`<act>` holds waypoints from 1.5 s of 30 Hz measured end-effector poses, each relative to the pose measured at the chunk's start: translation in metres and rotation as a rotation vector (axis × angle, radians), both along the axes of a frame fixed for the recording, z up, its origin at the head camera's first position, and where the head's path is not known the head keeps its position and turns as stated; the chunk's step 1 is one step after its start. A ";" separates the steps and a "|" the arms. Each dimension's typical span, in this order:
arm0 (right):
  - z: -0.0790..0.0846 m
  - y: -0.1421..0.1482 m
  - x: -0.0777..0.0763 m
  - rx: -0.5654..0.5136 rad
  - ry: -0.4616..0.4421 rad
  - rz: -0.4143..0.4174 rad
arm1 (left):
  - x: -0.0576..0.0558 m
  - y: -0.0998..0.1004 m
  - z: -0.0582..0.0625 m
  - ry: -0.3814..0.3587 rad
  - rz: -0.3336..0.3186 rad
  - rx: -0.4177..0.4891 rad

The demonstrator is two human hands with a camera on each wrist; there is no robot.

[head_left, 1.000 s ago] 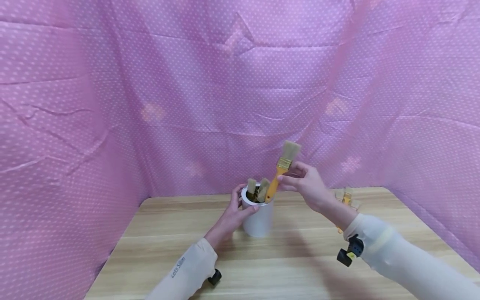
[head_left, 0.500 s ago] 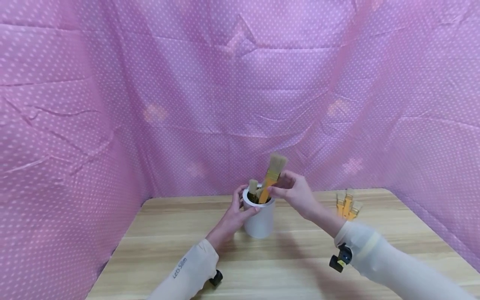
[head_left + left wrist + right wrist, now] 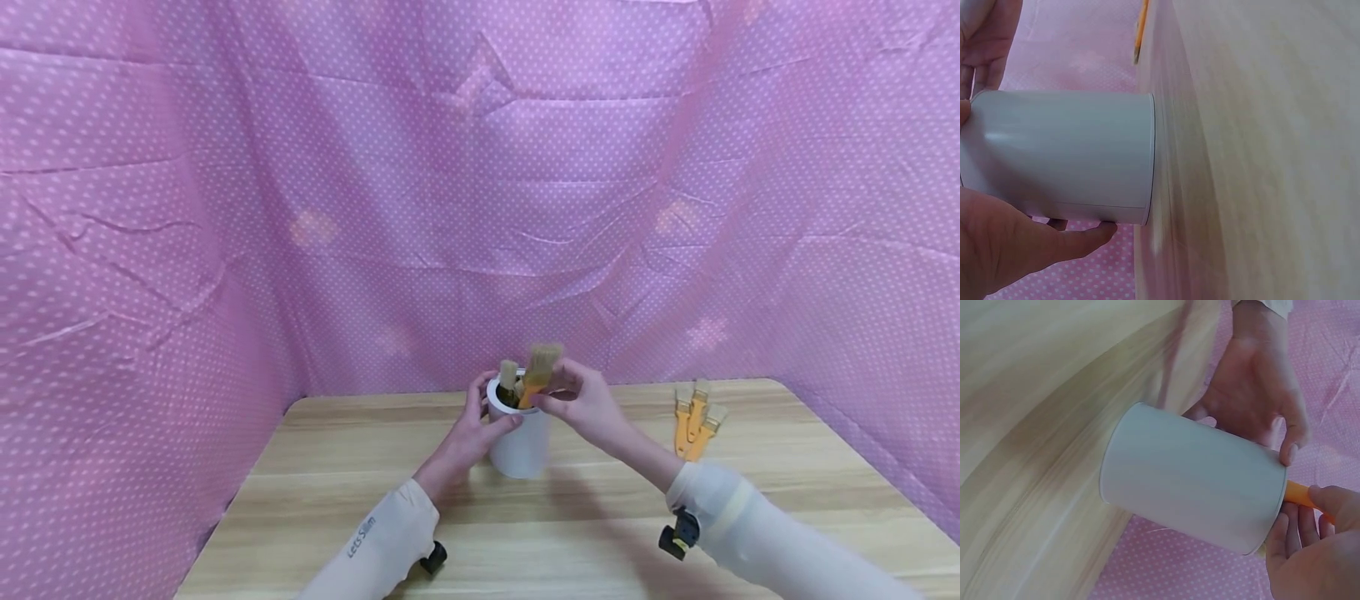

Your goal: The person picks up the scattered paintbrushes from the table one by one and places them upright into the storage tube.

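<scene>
A white cylindrical can [image 3: 520, 446] stands upright on the wooden table, with brush bristles [image 3: 508, 374] poking out of its mouth. My left hand [image 3: 472, 429] grips the can's left side, thumb at the front rim and fingers round the back. At the rim my right hand [image 3: 585, 404] pinches the orange handle of a paintbrush [image 3: 543, 364], bristles up. Its lower handle is hidden inside the can. In the right wrist view the orange handle [image 3: 1298, 493] enters the can's mouth beside my right fingers.
Several orange-handled paintbrushes [image 3: 696, 419] lie fanned on the table's right side, beyond my right forearm. Pink dotted cloth [image 3: 480, 208] hangs behind and along both sides of the wooden table [image 3: 337, 467].
My right hand has moved left and down, lowering the paintbrush handle into the can. The left hand keeps its grip on the can. The brushes at right have come into fuller view.
</scene>
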State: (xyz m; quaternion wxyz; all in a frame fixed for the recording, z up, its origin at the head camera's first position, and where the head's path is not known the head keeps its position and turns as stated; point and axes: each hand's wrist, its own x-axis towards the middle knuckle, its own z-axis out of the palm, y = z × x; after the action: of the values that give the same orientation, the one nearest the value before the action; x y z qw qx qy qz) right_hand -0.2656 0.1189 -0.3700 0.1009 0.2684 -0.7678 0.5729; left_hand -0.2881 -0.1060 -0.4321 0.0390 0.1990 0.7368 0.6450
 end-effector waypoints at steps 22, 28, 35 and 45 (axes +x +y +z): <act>0.012 -0.005 -0.005 0.254 0.135 -0.053 | -0.001 0.000 0.000 0.005 -0.008 -0.024; 0.014 -0.008 -0.006 0.286 0.144 -0.046 | -0.003 0.001 0.000 0.024 -0.017 -0.016; 0.006 -0.010 -0.008 0.283 0.154 -0.070 | -0.003 0.001 0.000 0.013 -0.013 -0.019; -0.003 -0.007 -0.007 0.176 0.193 -0.044 | -0.004 0.000 -0.003 0.007 0.018 -0.016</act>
State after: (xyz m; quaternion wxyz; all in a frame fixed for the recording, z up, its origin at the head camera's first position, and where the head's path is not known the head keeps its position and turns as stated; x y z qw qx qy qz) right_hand -0.2726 0.1118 -0.3730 0.1630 0.3129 -0.8077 0.4724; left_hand -0.2922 -0.1056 -0.4346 0.0323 0.1945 0.7437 0.6388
